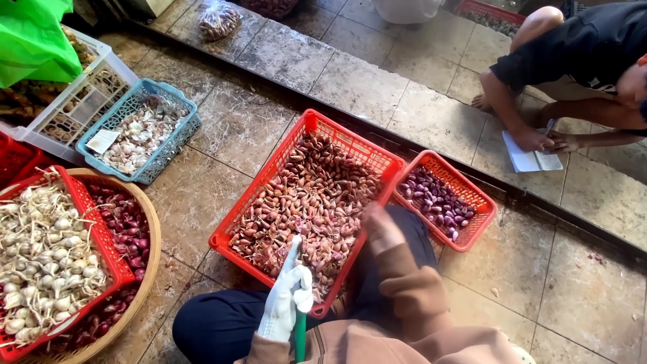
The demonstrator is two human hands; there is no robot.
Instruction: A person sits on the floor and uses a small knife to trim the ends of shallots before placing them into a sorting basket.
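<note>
The left hand [288,296] wears a white glove and its fingers are clenched around a green-handled tool [298,330] (probably a small knife; the blade end is not clear). The gloved fingertips rest at the near rim of the large red basket [232,232], which is filled with unpeeled shallots [310,202].

The right hand [381,228] is bare and blurred. Its fingers lie at the right edge of the same basket; whether they are clenched or released cannot be determined from this view.

Just beyond the right fingers sits a small red basket [482,222] holding peeled purple shallots [435,199]. Well to the left of the left fingers, a red crate of garlic bulbs [40,256] stands in a round woven tray [151,263], with red shallots underneath. Farther out, a blue basket [182,138] holds garlic skins. All containers stand on the tiled floor [222,135].

Across the step, another person [573,54] crouches, both hands on a notebook [529,160].
</note>
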